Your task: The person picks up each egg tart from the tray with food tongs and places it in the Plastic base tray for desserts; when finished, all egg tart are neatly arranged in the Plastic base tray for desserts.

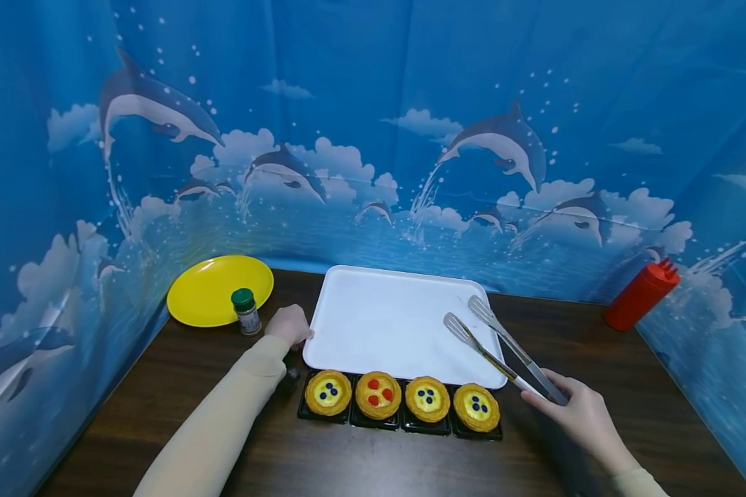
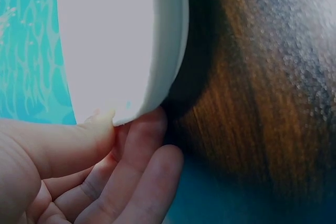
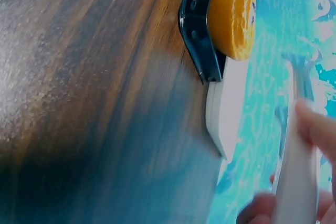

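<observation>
A white rectangular tray [image 1: 391, 321] lies on the dark wooden table. My left hand [image 1: 289, 326] pinches the tray's left edge; in the left wrist view the thumb [image 2: 79, 142] is on top and the fingers are beneath. In my right hand [image 1: 581, 411] is a pair of metal tongs [image 1: 522, 355], their two arms spread, tips over the tray's right part with nothing between them. In front of the tray stand several egg tarts in black square holders; one tart [image 1: 379, 395] has red pieces, and the others, like the rightmost tart [image 1: 476, 407], have dark blue berries.
A yellow plate [image 1: 205, 293] is at the back left, with a green-capped shaker jar [image 1: 246, 314] at its right edge, close to the left hand. A red squeeze bottle [image 1: 640, 297] stands at the back right. Behind the table hangs a blue dolphin curtain [image 1: 373, 138].
</observation>
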A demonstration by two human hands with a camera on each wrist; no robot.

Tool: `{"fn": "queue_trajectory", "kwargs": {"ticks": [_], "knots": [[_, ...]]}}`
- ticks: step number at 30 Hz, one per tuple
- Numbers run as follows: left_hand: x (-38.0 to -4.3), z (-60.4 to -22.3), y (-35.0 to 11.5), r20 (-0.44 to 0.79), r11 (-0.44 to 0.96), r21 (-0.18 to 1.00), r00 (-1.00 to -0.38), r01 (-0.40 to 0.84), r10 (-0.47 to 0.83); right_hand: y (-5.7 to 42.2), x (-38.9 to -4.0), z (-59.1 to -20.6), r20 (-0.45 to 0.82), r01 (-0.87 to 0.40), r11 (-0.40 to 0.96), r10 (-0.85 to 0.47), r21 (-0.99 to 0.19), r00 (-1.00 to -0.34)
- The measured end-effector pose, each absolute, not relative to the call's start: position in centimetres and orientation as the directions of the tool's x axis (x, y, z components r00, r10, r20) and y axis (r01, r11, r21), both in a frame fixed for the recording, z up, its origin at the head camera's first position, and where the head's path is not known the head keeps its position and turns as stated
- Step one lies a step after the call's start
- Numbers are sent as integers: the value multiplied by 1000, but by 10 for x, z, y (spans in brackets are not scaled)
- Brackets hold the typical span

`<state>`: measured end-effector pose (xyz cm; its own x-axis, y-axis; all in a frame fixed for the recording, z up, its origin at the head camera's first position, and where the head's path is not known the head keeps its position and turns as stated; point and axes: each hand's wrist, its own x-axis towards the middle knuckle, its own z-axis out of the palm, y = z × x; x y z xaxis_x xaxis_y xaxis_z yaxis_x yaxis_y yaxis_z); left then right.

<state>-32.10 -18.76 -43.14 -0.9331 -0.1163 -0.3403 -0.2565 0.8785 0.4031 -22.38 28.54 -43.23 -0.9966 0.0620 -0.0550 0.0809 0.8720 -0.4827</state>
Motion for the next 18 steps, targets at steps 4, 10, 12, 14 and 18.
{"fn": "queue_trajectory", "kwargs": {"ticks": [4,10,12,14,18], "knots": [[-321,-431,-189,-340,877,407,-934,-255,-114,294,-228,-432,-100,187,842,159,-506,-982],[-321,-432,-188,-339,879,404,-934,-254,-115,305,-233,-438,-84,242,821,233,-516,-969],[-320,-432,-188,-335,880,403,-935,-252,-115,310,-235,-441,-80,247,818,241,-519,-967],[-320,-432,-187,-331,882,401,-937,-248,-113,315,-237,-444,-80,250,814,245,-524,-966],[-319,-431,-188,-325,887,396,-939,-239,-107,322,-241,-449,-56,246,812,256,-529,-965]]}}
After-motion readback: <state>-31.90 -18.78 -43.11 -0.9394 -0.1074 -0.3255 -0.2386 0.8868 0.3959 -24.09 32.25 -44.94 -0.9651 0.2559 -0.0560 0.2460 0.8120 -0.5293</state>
